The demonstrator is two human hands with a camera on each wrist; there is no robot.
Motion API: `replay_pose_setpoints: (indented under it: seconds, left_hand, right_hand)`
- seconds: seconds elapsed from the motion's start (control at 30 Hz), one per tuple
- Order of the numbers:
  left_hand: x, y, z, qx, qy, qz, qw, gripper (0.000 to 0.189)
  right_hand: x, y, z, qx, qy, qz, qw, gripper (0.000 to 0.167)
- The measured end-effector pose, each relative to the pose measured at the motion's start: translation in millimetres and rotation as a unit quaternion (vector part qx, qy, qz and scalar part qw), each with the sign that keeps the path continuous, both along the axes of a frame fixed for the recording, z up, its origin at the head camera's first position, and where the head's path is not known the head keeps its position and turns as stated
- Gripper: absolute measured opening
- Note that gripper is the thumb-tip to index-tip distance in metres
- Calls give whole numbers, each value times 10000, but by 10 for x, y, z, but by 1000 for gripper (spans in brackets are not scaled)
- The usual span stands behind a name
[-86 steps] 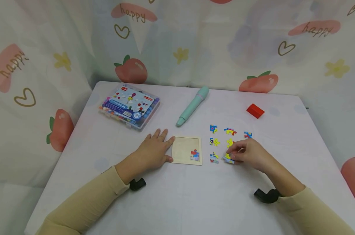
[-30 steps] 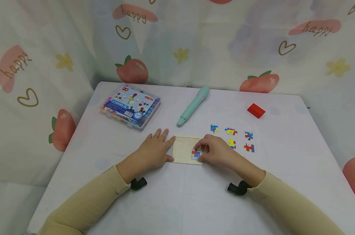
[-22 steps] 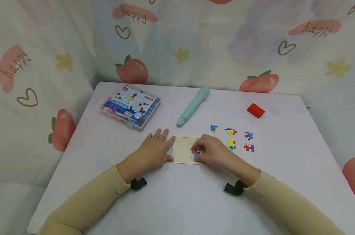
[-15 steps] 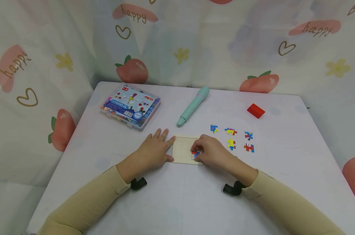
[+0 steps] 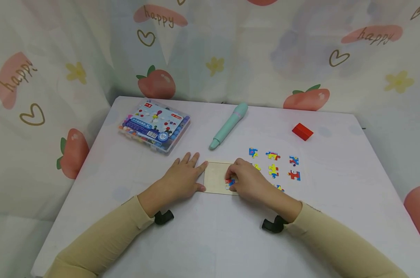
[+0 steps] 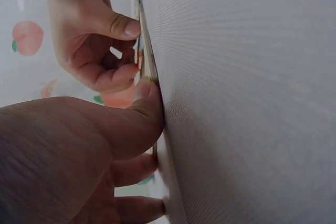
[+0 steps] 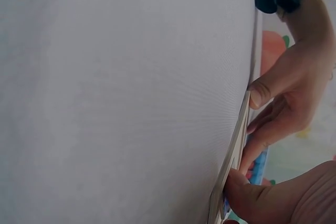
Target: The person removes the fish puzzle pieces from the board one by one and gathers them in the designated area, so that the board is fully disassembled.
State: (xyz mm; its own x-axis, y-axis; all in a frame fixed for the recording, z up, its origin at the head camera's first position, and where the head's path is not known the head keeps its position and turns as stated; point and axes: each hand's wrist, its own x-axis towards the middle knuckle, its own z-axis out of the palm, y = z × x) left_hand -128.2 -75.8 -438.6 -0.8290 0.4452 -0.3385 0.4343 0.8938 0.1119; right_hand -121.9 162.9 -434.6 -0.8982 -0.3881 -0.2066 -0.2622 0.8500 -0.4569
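A small square wooden puzzle tray [image 5: 214, 177] lies flat on the white table. My left hand [image 5: 182, 177] rests at its left side with the fingers spread, thumb and index finger against the edge. In the left wrist view, the left thumb [image 6: 144, 100] presses on the tray's rim. My right hand [image 5: 249, 179] reaches over the tray's right part, thumb and fingertips pinching a red and blue jigsaw piece [image 5: 229, 182] in its lower right area. That hand hides much of the piece. Further loose jigsaw pieces [image 5: 274, 170] lie right of the tray, some partly covered by the right hand.
A clear plastic case [image 5: 154, 125] of colourful parts stands at the back left. A mint-green microphone-shaped stick [image 5: 228, 126] lies behind the tray, and a red block [image 5: 302, 131] sits at the back right. A patterned curtain [image 5: 251, 50] hangs behind the table.
My right hand has come left from the loose pieces to the piece in the tray, shifting slightly further left during the last second. The left hand keeps its place at the tray.
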Motion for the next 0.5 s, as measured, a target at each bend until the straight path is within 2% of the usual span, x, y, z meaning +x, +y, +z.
replay_pose_setpoints:
  seconds: [0.5]
  left_hand:
    - [1,6,-5,17,5,18,10000,88]
  right_hand:
    - [18,14,22,-203,-139,70,9997,29]
